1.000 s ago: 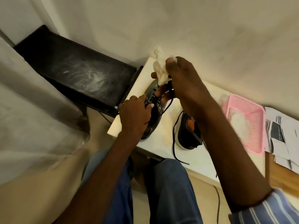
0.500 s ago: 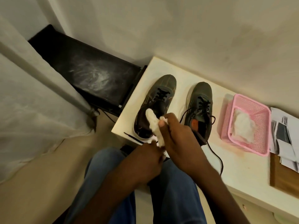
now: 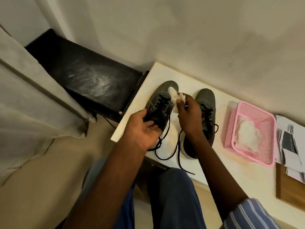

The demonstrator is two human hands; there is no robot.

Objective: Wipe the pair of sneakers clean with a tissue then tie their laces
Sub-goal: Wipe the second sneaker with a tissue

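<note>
Two dark grey sneakers with black laces stand side by side on the white table [image 3: 165, 73], toes toward the wall. My left hand [image 3: 143, 129] grips the heel end of the left sneaker [image 3: 162, 103]. In my right hand [image 3: 188, 116] I hold a crumpled white tissue [image 3: 175, 97] against the right side of that sneaker, near its toe. The right sneaker [image 3: 206, 100] is partly hidden behind my right wrist. Loose lace ends [image 3: 179, 162] trail over the table's front edge.
A pink plastic basket [image 3: 262, 129] with more white tissue stands to the right of the sneakers. Papers [image 3: 290, 139] and a wooden board [image 3: 285, 189] lie at the far right. A dusty black surface [image 3: 92, 76] adjoins the table on the left, beside a pale curtain [image 3: 24, 100].
Both hands came back up from the table's front edge onto the left sneaker. The left hand took hold of its heel end, and the tissue moved up toward its toe.
</note>
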